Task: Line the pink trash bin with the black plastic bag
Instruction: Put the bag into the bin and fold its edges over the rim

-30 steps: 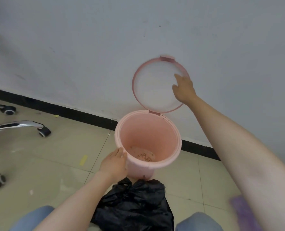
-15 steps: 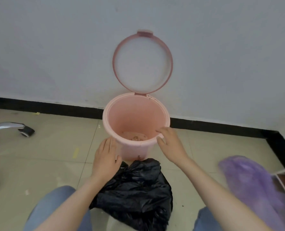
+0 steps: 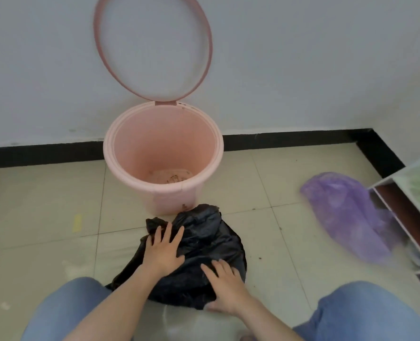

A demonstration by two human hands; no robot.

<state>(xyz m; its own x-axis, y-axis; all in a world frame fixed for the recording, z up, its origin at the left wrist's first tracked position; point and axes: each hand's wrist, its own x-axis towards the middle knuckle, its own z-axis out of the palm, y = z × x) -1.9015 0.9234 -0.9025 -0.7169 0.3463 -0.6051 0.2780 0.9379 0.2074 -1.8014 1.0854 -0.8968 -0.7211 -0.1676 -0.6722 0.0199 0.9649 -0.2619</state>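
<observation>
- The pink trash bin (image 3: 163, 153) is standing on the tiled floor (image 3: 44, 193) in the centre of the frame, close to the white wall (image 3: 302, 57) and its black skirting strip (image 3: 290, 139).
- Its round lid (image 3: 153, 48) is standing open, hinged at the back rim and leaning up towards the wall in the upper centre of the frame.
- The bin is sitting unlined, and some brownish residue (image 3: 173, 177) is showing at the bottom.
- The black plastic bag (image 3: 204, 244) is lying crumpled on the floor just below the bin in the frame, its upper edge reaching the foot of the bin.
- The left hand (image 3: 163, 251) is lying on the bag's left part, palm down, fingers spread and loose, its grip released rather than closed on the plastic.
- The right hand (image 3: 226, 284) is resting on the bag's lower right part, fingers flat on top and the thumb by the lower edge; I cannot tell whether that grip is pinching the plastic.
- The person's knees in blue jeans (image 3: 66, 308) are filling both lower corners of the frame.
- A purple plastic bag (image 3: 346, 215) is lying at the right of the frame, blurred, beside a white shelf unit (image 3: 415, 193) at the right edge.
</observation>
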